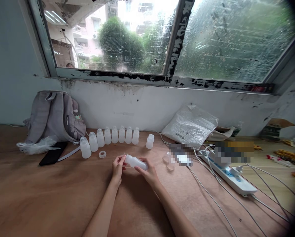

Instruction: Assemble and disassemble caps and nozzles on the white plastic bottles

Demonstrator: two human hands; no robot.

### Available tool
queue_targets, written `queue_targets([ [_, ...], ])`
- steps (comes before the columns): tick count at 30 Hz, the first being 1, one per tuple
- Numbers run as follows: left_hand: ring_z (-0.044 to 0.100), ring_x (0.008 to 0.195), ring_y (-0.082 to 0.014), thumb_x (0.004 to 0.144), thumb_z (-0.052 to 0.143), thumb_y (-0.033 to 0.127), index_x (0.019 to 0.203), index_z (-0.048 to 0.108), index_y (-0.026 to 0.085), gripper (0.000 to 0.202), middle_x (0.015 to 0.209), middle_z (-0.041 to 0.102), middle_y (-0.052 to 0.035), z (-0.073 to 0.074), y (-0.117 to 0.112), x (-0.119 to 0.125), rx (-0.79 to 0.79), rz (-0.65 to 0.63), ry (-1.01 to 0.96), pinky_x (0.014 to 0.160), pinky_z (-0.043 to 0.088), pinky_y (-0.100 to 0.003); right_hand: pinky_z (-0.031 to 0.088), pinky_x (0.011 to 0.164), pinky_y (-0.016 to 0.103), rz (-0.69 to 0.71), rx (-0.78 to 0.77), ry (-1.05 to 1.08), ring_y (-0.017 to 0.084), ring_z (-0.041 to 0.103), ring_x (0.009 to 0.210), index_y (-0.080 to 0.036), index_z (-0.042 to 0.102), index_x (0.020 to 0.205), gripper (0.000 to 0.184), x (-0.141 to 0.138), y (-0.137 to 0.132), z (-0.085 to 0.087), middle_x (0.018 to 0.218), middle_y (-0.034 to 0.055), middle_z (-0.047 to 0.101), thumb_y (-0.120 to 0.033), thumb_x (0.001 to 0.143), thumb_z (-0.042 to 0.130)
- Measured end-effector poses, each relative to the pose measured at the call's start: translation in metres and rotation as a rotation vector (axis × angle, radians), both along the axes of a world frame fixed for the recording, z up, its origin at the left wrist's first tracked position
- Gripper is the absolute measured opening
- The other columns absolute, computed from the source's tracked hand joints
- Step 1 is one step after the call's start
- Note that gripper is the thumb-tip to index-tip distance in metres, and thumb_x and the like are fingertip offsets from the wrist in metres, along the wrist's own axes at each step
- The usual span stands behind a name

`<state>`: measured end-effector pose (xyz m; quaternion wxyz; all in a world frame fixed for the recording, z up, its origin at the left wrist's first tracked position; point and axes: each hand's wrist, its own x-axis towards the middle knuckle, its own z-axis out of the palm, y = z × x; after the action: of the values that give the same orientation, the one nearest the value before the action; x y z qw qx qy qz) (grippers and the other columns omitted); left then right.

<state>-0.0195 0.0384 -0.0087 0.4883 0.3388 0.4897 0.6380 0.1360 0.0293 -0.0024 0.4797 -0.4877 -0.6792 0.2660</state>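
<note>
A translucent white baby bottle (135, 162) lies nearly level between my two hands, neck toward the left. My right hand (149, 171) is closed around its base end. At the neck end, the fingers of my left hand (118, 168) are pinched together; a clear, thin piece seems to be there, too small to make out. Behind stands a curved row of similar bottles (108, 135) with clear domed caps. One shorter bottle (150, 142) without a dome stands apart to the right. A white ring (102, 154) lies left of my hands.
Clear domed caps (170, 165) lie to the right, beside a blurred patch. Farther right is a white power strip (236, 181) with trailing cables. A silvery bubble bag (190, 126) leans on the wall. On the left are a grey backpack (55, 115), plastic bag (37, 145) and black phone-like slab (53, 154).
</note>
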Motion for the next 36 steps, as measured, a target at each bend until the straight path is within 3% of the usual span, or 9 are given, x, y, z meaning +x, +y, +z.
queue_targets([
  [6,0.055,0.063,-0.0123,0.061,0.061,0.047,0.082,0.06,0.016,0.037,0.081,0.06,-0.0055,0.003,-0.002,0.0,0.069,-0.027,-0.015,0.045,0.038,-0.017,0.044,0.06,0.027,-0.009,-0.033,-0.022,0.017,0.055,0.067,-0.019,0.054,0.084,0.031,-0.001,-0.002,0.001,0.076,0.0022,0.059,-0.045,0.068,0.059],
  [15,0.057,0.066,-0.0135,0.059,0.062,0.05,0.081,0.059,0.015,0.041,0.08,0.062,-0.0063,0.005,-0.002,0.004,0.085,0.008,-0.02,0.047,0.038,-0.018,0.044,0.062,0.026,-0.036,0.083,-0.123,0.018,0.056,0.073,-0.021,0.057,0.088,0.029,-0.001,-0.004,0.004,0.083,0.0028,0.061,-0.041,0.067,0.059],
  [23,0.055,0.062,-0.012,0.057,0.063,0.053,0.076,0.059,0.015,0.043,0.076,0.061,-0.0052,-0.003,0.002,0.002,0.062,0.015,-0.043,0.047,0.037,-0.018,0.044,0.069,0.029,0.002,0.171,-0.131,0.02,0.055,0.084,-0.021,0.056,0.093,0.03,-0.001,-0.004,0.002,0.092,0.0049,0.057,-0.035,0.067,0.062],
  [30,0.054,0.066,-0.0122,0.06,0.062,0.049,0.075,0.063,0.015,0.037,0.078,0.062,-0.0039,-0.004,0.003,0.001,0.107,0.02,-0.03,0.052,0.036,-0.019,0.044,0.058,0.026,0.014,-0.053,0.008,0.017,0.055,0.066,-0.019,0.058,0.08,0.029,-0.002,-0.005,0.001,0.072,0.0012,0.06,-0.045,0.07,0.057],
  [36,0.056,0.076,-0.0142,0.059,0.066,0.041,0.088,0.064,0.015,0.038,0.092,0.063,-0.0067,-0.004,0.007,-0.001,0.054,-0.03,-0.139,0.058,0.037,-0.02,0.04,0.037,0.022,0.027,-0.312,0.185,0.014,0.052,0.051,-0.017,0.058,0.081,0.038,-0.005,0.0,-0.002,0.063,0.0004,0.057,-0.052,0.066,0.056],
])
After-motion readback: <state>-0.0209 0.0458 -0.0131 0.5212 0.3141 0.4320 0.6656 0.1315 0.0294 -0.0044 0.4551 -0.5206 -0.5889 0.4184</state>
